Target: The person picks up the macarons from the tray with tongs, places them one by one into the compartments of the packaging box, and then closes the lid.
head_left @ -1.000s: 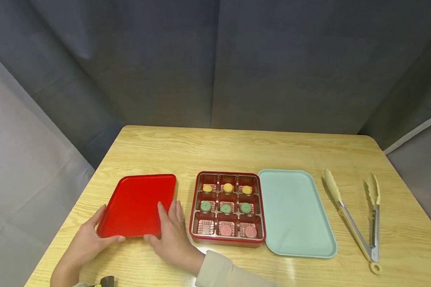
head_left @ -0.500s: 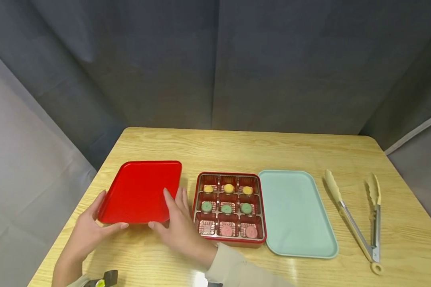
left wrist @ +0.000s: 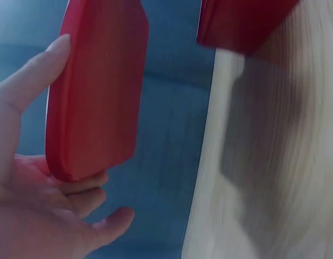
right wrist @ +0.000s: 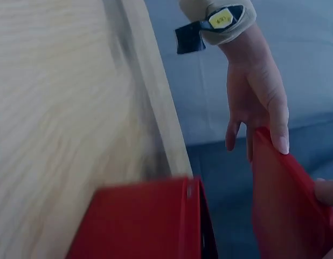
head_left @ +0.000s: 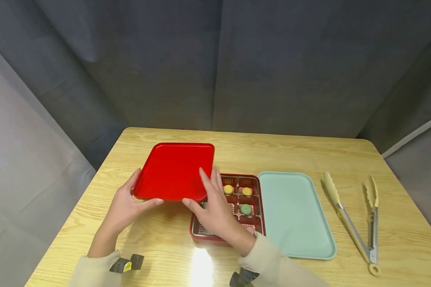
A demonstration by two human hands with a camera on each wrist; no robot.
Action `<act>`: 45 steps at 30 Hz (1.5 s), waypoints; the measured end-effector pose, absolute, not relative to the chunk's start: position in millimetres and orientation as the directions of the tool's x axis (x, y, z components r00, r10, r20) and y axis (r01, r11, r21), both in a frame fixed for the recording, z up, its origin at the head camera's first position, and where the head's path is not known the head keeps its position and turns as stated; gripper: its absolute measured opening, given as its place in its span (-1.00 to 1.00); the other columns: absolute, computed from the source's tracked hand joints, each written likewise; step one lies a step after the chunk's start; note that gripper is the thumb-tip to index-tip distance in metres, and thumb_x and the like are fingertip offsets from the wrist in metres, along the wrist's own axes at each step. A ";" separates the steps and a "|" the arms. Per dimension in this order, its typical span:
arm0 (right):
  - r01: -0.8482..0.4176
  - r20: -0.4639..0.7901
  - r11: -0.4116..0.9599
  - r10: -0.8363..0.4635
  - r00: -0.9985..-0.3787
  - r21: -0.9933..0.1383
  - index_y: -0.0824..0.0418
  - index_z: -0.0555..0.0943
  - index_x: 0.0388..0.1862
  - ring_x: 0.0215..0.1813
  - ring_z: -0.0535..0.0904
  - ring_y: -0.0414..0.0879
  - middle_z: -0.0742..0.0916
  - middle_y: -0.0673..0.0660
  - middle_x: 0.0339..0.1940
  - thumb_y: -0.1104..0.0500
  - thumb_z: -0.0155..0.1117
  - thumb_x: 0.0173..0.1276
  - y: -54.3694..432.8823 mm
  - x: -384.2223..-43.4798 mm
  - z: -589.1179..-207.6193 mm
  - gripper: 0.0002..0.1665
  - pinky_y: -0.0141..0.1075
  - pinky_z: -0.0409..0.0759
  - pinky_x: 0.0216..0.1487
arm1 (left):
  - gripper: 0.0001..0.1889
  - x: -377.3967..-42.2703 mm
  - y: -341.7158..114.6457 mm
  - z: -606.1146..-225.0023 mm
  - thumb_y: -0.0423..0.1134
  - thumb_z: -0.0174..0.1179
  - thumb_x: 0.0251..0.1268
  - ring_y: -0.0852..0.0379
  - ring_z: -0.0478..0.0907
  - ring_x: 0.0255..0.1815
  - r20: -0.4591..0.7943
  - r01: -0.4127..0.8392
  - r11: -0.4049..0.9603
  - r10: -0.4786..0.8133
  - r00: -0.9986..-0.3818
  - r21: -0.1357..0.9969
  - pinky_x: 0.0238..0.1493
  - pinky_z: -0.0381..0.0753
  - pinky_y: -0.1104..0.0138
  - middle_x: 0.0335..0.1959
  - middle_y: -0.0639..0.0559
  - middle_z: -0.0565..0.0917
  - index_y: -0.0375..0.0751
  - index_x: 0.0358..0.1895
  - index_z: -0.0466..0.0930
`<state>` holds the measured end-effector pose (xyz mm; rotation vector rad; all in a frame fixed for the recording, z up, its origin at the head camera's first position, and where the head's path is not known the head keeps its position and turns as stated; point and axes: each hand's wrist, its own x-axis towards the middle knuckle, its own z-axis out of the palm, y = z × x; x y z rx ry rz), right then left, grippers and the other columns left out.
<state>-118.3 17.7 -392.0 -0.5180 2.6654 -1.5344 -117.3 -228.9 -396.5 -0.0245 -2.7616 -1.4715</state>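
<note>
Both hands hold a square red lid (head_left: pixel 174 169), lifted above the table and tilted. My left hand (head_left: pixel 123 205) grips its left front corner, thumb along the near edge and fingers beneath. At the right front corner, my right hand (head_left: pixel 219 213) pinches it the same way. The lid overlaps the left part of a red box (head_left: pixel 201 239) with a divided insert. Small round pastries sit in its compartments: yellow (head_left: pixel 228 189), green (head_left: pixel 246 209) and pink (head_left: pixel 250 229); lid and right hand hide several others. In the left wrist view, the lid's underside (left wrist: pixel 102 91) hangs apart from the box (left wrist: pixel 242 24).
A pale green tray (head_left: pixel 296 215) lies against the box's right side. Farther right rest spread tongs (head_left: pixel 371 255) with cream tips. The wooden table (head_left: pixel 291 149) ends at a dark curtain (head_left: pixel 215 67) behind.
Both hands have raised the red lid and carried it right and away from me, from beside the box to partly over it. The box, tray and tongs stay put.
</note>
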 end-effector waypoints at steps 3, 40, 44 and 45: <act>-0.271 0.157 0.468 -0.269 -0.950 -0.841 0.03 -0.01 0.53 0.55 -0.38 -0.05 -0.13 0.19 0.55 -0.16 0.28 0.22 31.2 -121.3 -391.5 0.03 0.31 0.04 0.38 | 0.17 -122.9 -214.4 -394.8 0.12 0.44 -0.13 -0.16 0.35 0.28 0.010 0.015 0.547 0.011 -1.000 0.837 0.21 0.48 -0.02 0.44 -0.14 0.20 -0.20 0.50 -0.11; -0.725 0.789 0.638 -0.293 -0.540 -0.259 0.05 -0.07 0.54 0.39 0.20 0.35 0.35 0.47 0.34 -0.06 -0.18 0.52 107.3 -135.8 -396.8 -0.30 0.19 0.36 0.24 | -0.14 -149.8 -145.1 -365.0 -0.10 0.08 0.33 0.02 0.10 0.44 0.336 0.333 0.382 0.060 -0.940 0.862 0.44 0.11 -0.05 0.42 -0.02 0.18 0.21 0.50 -0.35; -0.683 0.803 0.673 -0.224 -0.553 -0.283 0.25 0.07 0.49 0.32 0.35 0.31 0.45 0.44 0.27 -0.10 -0.20 0.51 111.2 -137.4 -390.5 -0.28 0.16 0.44 0.19 | -0.08 -148.1 -139.9 -366.3 -0.18 0.08 0.33 0.01 0.00 0.50 0.450 0.446 0.454 0.107 -0.887 0.772 0.49 -0.02 -0.02 0.49 -0.03 0.08 0.14 0.50 -0.45; -0.673 0.808 0.681 -0.205 -0.553 -0.287 0.28 0.11 0.47 0.29 0.39 0.29 0.48 0.42 0.25 -0.11 -0.19 0.50 112.5 -138.0 -388.7 -0.28 0.16 0.47 0.16 | -0.07 -147.7 -138.7 -366.3 -0.20 0.08 0.32 0.02 -0.04 0.51 0.471 0.468 0.473 0.120 -0.874 0.747 0.50 -0.05 -0.01 0.51 -0.03 0.04 0.11 0.50 -0.46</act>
